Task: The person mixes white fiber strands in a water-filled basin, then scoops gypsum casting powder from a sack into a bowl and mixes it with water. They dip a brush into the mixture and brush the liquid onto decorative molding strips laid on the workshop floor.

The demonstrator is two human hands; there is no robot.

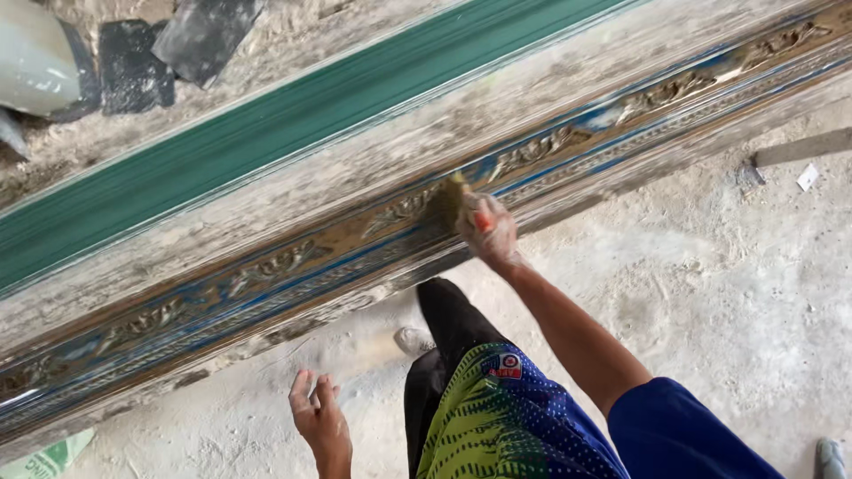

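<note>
Mid-stroke brushing: right hand [488,232] clenches an orange-handled paintbrush [454,202] against the long carved, blue-and-gold wooden moulding [266,266]; left hand [319,417], below it, hangs open, empty; next likely demands steady strokes along the relief.

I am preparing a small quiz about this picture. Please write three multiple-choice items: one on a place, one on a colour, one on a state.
1. Where does the right hand press the brush?
A. on the carved band of the long moulding
B. on the dusty floor
C. on the green strip

2. What colour is the long strip beyond the moulding?
A. red
B. green
C. yellow

3. How is the left hand?
A. shut on a cloth
B. holding a second brush
C. open and empty

Answers: 1 A, the bristles lie on the carved ornament; 2 B, the strip is plainly green; 3 C, its fingers are spread, with nothing in them.
</note>
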